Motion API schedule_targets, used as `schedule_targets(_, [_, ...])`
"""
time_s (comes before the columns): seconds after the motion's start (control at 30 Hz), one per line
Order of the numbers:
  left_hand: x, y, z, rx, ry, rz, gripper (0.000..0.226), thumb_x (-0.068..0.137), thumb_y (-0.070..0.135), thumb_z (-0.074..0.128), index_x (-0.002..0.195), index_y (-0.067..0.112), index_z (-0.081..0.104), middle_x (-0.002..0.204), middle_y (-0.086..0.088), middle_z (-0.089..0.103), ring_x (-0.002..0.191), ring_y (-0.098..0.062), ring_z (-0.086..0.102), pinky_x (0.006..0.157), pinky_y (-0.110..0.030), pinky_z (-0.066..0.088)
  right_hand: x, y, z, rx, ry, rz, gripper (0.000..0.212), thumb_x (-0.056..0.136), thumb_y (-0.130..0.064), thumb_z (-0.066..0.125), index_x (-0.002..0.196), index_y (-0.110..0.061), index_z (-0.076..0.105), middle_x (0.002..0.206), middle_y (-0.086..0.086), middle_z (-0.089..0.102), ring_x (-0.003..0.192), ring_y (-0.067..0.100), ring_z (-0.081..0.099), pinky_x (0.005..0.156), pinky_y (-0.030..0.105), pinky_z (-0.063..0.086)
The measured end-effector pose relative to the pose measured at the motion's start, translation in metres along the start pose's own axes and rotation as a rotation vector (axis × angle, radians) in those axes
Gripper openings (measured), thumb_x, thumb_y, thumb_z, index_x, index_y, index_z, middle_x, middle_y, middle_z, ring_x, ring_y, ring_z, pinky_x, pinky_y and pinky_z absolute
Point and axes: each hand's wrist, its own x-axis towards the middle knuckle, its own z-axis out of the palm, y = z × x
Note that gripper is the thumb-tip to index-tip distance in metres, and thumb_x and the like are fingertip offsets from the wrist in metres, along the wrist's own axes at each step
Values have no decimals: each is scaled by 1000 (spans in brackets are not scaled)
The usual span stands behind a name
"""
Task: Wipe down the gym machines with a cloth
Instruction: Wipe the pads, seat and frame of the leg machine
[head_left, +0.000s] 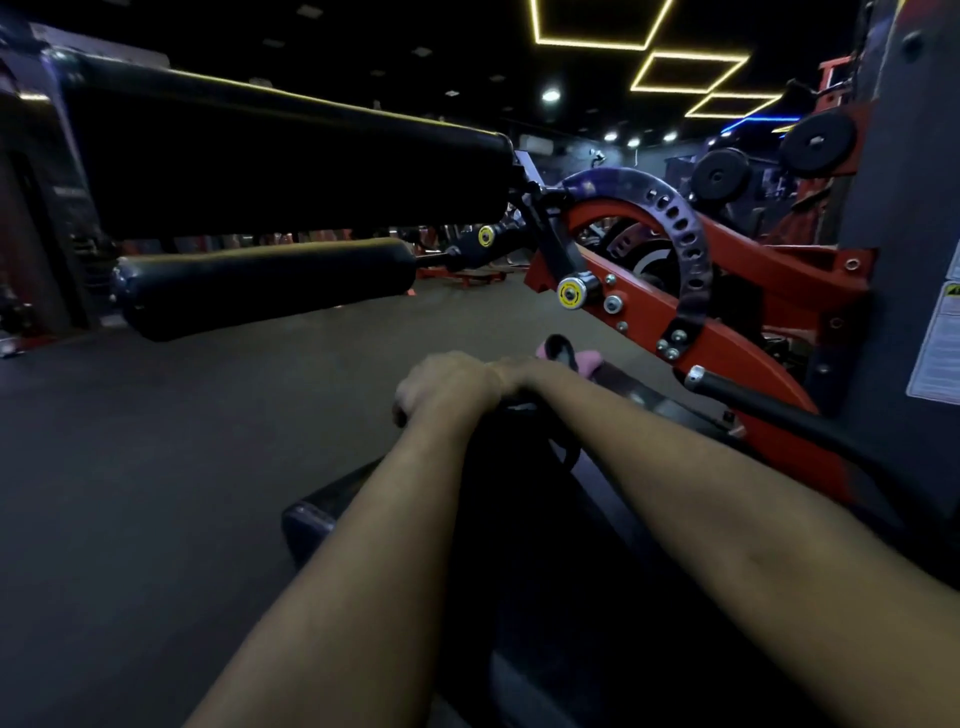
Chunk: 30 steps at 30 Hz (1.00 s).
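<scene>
Underfoot, the dark gym floor (156, 441) fills the left and middle of the view. At the right stands the machine (737, 358), a red steel frame bolted beside a grey upright. From it a long black pad (291, 166) reaches leftward across the top, and a shorter black roller pad (265, 286) hangs just below it. Two bare forearms come up from the bottom edge, the left forearm (363, 545) from below and the right forearm (701, 493) from the right. They converge over a dark seat pad (317, 512). A purple arc plate (691, 244) pierced with holes curves over the red frame. Black weight plates (818, 143) sit on pegs further back, under yellow strip lights (691, 73).

The hands (447, 384) meet in one overlapped clump at the front of the seat pad. One hand shows, knuckles up and fingers curled downward, but I cannot tell which arm it ends or what either hand grips. The pink cloth (584, 361) lies bunched just beyond the right wrist, partly under a small black loop, and whether a hand touches it is hidden. A yellow-capped knob (570, 295) sits on the frame above it.
</scene>
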Motion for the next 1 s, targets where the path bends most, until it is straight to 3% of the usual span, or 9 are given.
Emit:
schedule_targets(0.13, [-9,-16,-17,-55,51,13,43,93,36,63,126,7,64,137,-16,58,124,-33,56,103,-45,47,-18,0,-3,-111,61,-64,54,106,-54,34,145,-23,55,155,13,48,140,33,44,113,43,31])
schedule_targets(0.27, [-20,-48,-24,94,74,140,42,100,31,47,131,4,59,138,-20,57,122,-36,57,96,-39,46,16,34,-11,-90,46,24,86,61,-92,22,133,-59,54,157,-1,46,143,31,40,116,57,20])
schedule_targets(0.4, [-27,-105,-19,227,-69,96,47,103,36,43,130,1,58,136,-22,58,121,-37,58,101,-41,47,22,22,-8,-96,-5,61,99,50,-89,30,134,-47,61,158,2,44,142,35,41,117,55,23])
schedule_targets(0.57, [-37,-148,-9,204,-74,71,58,107,46,29,136,4,54,142,-25,53,127,-41,54,106,-43,43,-44,-15,2,-167,77,24,66,98,-62,39,139,-15,58,149,16,51,137,35,46,112,46,28])
schedule_targets(0.67, [-36,-153,4,137,-9,84,55,105,46,25,132,6,51,139,-23,53,126,-43,52,103,-44,40,-41,-13,1,-181,68,-3,69,93,-69,40,138,-20,60,149,14,52,136,34,46,113,48,27])
schedule_targets(0.73, [-36,-157,12,71,36,87,51,106,45,24,127,7,49,135,-24,54,123,-44,52,98,-44,40,-28,-12,-4,-158,21,-9,76,78,-81,36,137,-38,59,152,9,50,138,34,43,116,54,24])
schedule_targets(0.8, [-43,-157,13,-15,85,76,48,107,45,24,122,6,48,131,-26,56,121,-45,53,98,-44,41,-29,-25,-8,-138,-52,-2,56,87,-73,37,133,-50,58,156,5,45,141,33,41,118,54,23])
schedule_targets(0.9, [-50,-155,13,-74,119,69,45,108,43,25,120,5,46,129,-26,57,119,-46,54,100,-45,43,-40,-47,-1,-102,-113,-43,40,102,-53,44,133,-38,63,154,7,47,137,31,45,104,38,33])
schedule_targets(1.0, [-51,-154,11,-118,129,79,42,108,41,27,120,5,44,128,-26,58,118,-46,55,97,-45,42,-53,-62,9,-199,-30,-83,51,94,-67,37,123,-36,64,148,8,53,133,32,48,100,40,33])
